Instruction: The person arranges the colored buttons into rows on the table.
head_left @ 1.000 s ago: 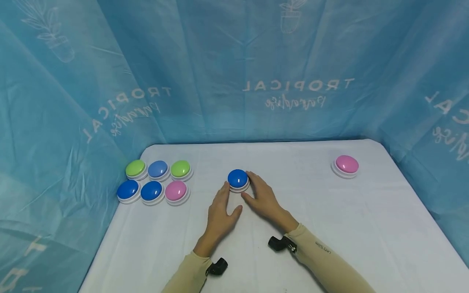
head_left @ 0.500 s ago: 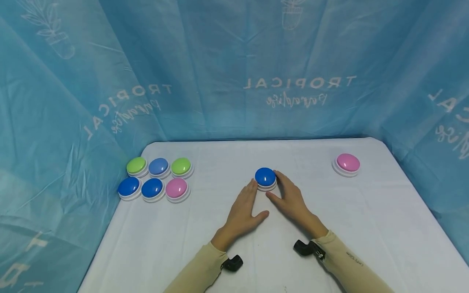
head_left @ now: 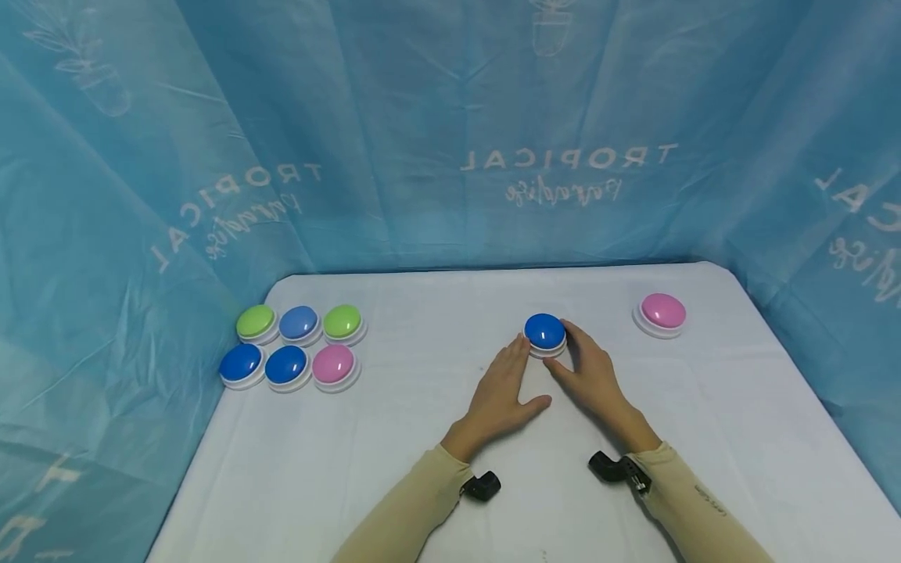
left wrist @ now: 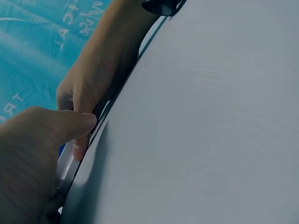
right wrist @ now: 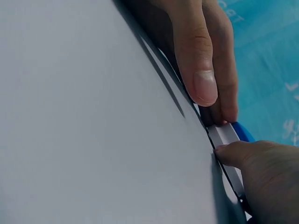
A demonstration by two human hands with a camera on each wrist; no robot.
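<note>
Between our two hands, right of the middle of the white-covered table (head_left: 531, 508), sits a blue button (head_left: 545, 331), level on its round white base. It lies ahead of our palms, just at the fingertips, and being round it shows no long axis for us to line up with. Neither hand is nearer, since both touch the base; what counts, we judge, is that contact from opposite sides. Our left hand (head_left: 498, 392) reaches up from the lower left, its fingers straight and pressed together against the left side, the thumb spread away and clear of the button. Our right hand (head_left: 595, 380) comes in from the lower right and pinches the base, thumb at the near edge, forefinger along the right side; how its other fingers bend we cannot tell. Both forearms slant inward toward the button. Well apart to the right stands a pink button (head_left: 663, 311); well apart to the left, six buttons (head_left: 285, 364) form two rows.
</note>
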